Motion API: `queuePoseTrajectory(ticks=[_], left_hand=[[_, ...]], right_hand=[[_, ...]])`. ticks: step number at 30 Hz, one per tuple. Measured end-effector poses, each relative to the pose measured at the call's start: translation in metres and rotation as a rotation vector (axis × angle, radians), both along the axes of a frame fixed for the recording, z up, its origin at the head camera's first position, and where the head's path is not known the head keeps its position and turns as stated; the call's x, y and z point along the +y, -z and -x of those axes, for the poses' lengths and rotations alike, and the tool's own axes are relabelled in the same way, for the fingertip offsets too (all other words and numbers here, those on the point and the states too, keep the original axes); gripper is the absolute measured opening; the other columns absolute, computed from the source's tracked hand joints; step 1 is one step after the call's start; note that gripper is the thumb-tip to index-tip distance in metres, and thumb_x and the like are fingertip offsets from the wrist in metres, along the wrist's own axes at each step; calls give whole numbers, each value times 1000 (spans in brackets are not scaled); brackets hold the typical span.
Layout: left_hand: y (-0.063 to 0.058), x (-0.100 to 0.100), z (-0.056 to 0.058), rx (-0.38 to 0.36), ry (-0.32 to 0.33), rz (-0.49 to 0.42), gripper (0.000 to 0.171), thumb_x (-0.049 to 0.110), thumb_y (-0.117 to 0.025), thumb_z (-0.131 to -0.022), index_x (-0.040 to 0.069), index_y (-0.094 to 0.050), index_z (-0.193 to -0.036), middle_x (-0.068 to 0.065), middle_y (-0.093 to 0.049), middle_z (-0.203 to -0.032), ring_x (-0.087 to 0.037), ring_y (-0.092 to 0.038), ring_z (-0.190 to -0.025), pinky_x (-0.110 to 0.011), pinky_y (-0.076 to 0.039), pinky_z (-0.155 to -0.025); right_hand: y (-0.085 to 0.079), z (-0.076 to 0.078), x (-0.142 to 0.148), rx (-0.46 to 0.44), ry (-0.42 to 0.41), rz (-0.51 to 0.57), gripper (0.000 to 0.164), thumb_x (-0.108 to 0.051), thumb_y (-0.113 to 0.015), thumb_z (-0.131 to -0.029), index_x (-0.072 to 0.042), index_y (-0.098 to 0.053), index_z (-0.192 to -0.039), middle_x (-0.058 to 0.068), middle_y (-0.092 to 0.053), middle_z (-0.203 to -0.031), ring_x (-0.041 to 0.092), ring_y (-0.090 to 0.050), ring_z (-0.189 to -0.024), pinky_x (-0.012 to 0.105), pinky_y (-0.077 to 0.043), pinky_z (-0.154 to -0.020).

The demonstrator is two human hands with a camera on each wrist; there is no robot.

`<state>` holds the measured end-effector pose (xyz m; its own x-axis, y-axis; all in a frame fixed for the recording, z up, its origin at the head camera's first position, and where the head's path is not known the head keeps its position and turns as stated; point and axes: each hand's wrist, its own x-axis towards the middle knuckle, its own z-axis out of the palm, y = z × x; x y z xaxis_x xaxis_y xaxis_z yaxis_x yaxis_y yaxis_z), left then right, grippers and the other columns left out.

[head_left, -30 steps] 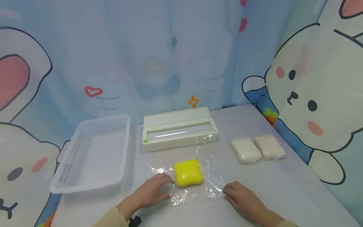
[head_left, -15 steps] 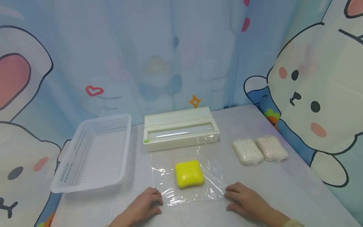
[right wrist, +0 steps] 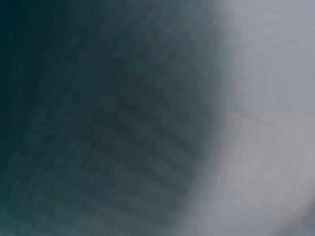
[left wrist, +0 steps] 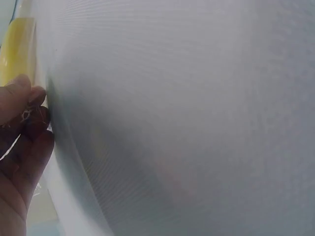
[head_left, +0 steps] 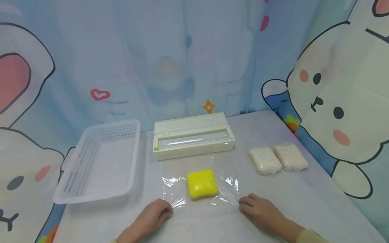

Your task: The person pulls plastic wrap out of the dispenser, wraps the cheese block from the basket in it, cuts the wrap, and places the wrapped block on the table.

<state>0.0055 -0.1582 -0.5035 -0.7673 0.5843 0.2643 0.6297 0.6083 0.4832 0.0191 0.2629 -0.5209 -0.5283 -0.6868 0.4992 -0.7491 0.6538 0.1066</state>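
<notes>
A yellow pillow-shaped block (head_left: 202, 184), which looks like a bar of soap, lies on a sheet of clear cling film (head_left: 194, 206). The film runs forward from a white cling film dispenser (head_left: 194, 151) whose lid is raised. At the sheet's near left corner my left hand (head_left: 153, 216) pinches the film, and creases fan out from its fingertips. My right hand (head_left: 262, 212) grips the near right corner with curled fingers; folds run from there toward the block. In the left wrist view, thumb and fingertips (left wrist: 38, 118) meet at the film's edge. The right wrist view is dark and blurred.
A white perforated plastic basket (head_left: 131, 182) stands at the left of the table (head_left: 206, 233). To the right lie two film-wrapped blocks, one white (head_left: 265, 161) and one pinkish (head_left: 290, 157). A printed blue curtain (head_left: 170, 40) hangs behind the table.
My left hand has moved from beside the yellow block back to the near left corner and taken hold of the film. The near edge now looks straighter and tauter. My right hand has barely moved.
</notes>
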Motion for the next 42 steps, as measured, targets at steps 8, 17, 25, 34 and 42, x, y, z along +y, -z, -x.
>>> queuePoseTrajectory(ticks=[8, 17, 25, 34, 42], left_hand=[[-13, -2, 6, -207, -70, -42, 6, 14, -73, -92, 19, -70, -89, 10, -74, -87, 1, -64, -82, -25, -56, -75], [-24, 1, 24, -350, -218, -148, 4, 17, -71, -95, 16, -69, -91, 7, -75, -89, -4, -68, -82, -23, -57, -74], [-21, 12, 44, -489, -380, -304, 5, 8, -67, -96, 7, -69, -92, -1, -75, -85, -11, -68, -81, -21, -53, -73], [-7, 21, 49, -507, -487, -336, 10, 14, -67, -95, 6, -70, -90, -1, -73, -80, -10, -57, -73, -24, -44, -67], [-1, 35, 39, -384, -580, -176, 6, 13, -68, -88, 9, -72, -88, 0, -65, -80, -12, -54, -73, -27, -45, -67]], right_hand=[[-21, 0, -8, -351, 235, 62, 8, -18, -74, -89, -22, -69, -92, -15, -68, -88, 2, -63, -80, 24, -57, -70], [-53, 33, -16, -790, 360, 222, 9, -12, -57, -103, -15, -62, -97, -11, -60, -78, -3, -46, -68, 22, -47, -61], [-52, 61, -26, -923, 433, 362, 16, -9, -48, -106, -7, -59, -95, -2, -59, -76, 9, -53, -69, 24, -48, -61], [-42, 69, -34, -970, 557, 412, 18, -9, -48, -103, -3, -59, -91, 3, -59, -74, 14, -54, -67, 27, -46, -59], [-32, 70, -41, -847, 632, 233, 16, -14, -54, -101, -3, -64, -98, 4, -64, -81, 17, -56, -71, 35, -51, -66]])
